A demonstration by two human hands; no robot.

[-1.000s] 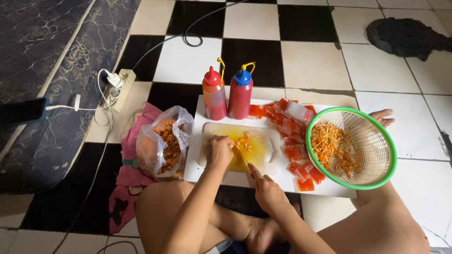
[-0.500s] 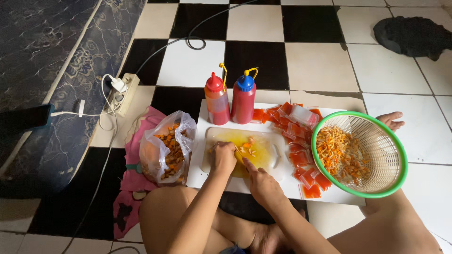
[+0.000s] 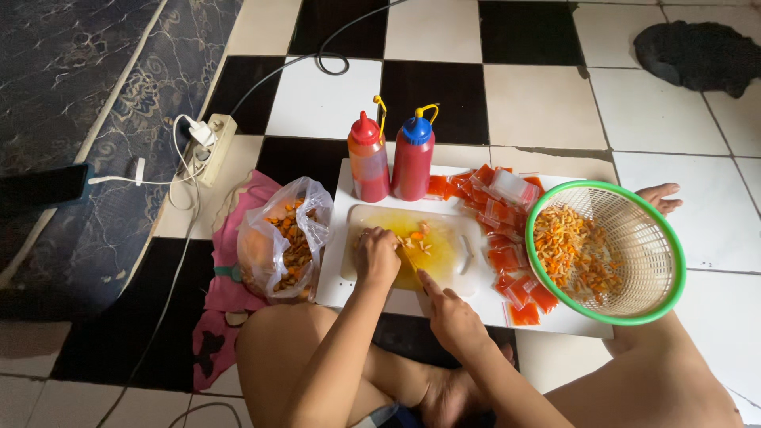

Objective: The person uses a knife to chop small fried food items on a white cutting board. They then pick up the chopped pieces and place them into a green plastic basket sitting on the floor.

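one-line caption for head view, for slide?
Left hand steadies orange pieces on cutting board; right hand cuts.

- I get soft, even daylight; no hard shadows around my left hand [image 3: 376, 255] or right hand [image 3: 450, 315].
- The glossy black-and-white checkered floor tiles [image 3: 539, 103] beyond the hands carry a faint sheen, no harsh glare.
- Focus is sharp at the hands.
- Tile lines bow slightly toward the frame edges.
- The lower left corner looks dimmer.
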